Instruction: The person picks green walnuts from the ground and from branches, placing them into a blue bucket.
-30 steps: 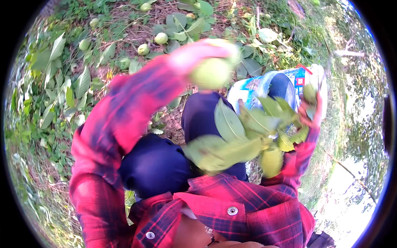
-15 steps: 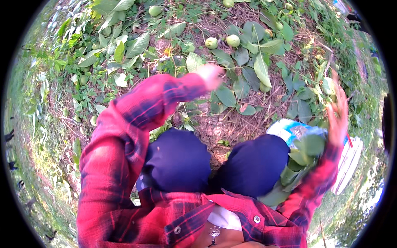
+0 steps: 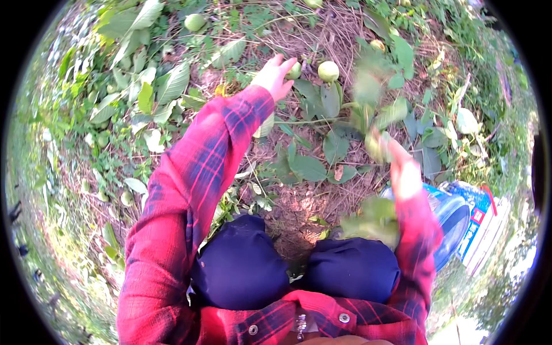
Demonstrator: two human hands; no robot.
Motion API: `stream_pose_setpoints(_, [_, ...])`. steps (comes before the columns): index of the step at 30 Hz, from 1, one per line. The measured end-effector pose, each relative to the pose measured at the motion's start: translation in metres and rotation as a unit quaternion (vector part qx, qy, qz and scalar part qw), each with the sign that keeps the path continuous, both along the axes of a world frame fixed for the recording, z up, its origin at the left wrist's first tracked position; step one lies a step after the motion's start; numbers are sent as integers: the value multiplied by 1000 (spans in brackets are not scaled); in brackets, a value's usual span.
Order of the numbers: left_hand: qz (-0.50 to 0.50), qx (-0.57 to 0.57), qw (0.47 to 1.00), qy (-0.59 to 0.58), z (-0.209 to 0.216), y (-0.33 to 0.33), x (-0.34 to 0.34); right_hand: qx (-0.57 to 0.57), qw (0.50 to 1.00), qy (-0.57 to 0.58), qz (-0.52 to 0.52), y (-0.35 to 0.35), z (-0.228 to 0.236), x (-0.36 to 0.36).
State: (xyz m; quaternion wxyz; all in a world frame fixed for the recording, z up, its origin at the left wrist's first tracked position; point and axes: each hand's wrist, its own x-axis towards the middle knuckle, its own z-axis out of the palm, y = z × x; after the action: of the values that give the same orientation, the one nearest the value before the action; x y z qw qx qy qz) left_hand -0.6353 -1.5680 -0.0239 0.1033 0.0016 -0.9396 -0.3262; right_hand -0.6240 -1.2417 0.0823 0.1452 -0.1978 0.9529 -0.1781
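My left hand [image 3: 275,78] reaches forward with spread fingers, its fingertips at a round green walnut [image 3: 294,71] in its husk. A second, paler walnut [image 3: 328,71] lies just right of that one. My right hand [image 3: 405,172] is smeared by motion. At its fingertips is a blurred green walnut [image 3: 376,147], and blurred leaves [image 3: 368,86] rise beyond it. Large leaves [image 3: 309,168] on a stem lie on the ground between my hands. More blurred leaves [image 3: 376,221] show beside my right forearm, above my knee.
At my right stands a blue bucket [image 3: 451,227], partly behind my right forearm, with a blue and white printed bag [image 3: 480,221] beside it. Further walnuts lie in the grass, one at the upper left [image 3: 195,22]. Dry straw, weeds and leaves cover the ground.
My left hand has moved forward and slightly left to a walnut. My right hand has swung inward from the far right to the leafy stem, and leaves there now move.
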Motion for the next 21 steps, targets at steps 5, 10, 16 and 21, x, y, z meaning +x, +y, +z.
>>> stream_pose_setpoints(5, [-3, -80, 987, -138, -3, 35, -48, 40, 931, -358, 58, 64, 46, 119])
stream_pose_setpoints(10, [41, -162, 983, -70, -39, 33, -54, 38, 911, -399, 99, 120, 9, 149])
stream_pose_setpoints(16, [145, 34, 987, 61, 16, 36, -29, -114, 983, 135, -47, 27, -45, -8])
stream_pose_setpoints(21, [-77, 140, 986, -48, 32, 28, -46, 62, 992, 72, -83, -5, -97, -72])
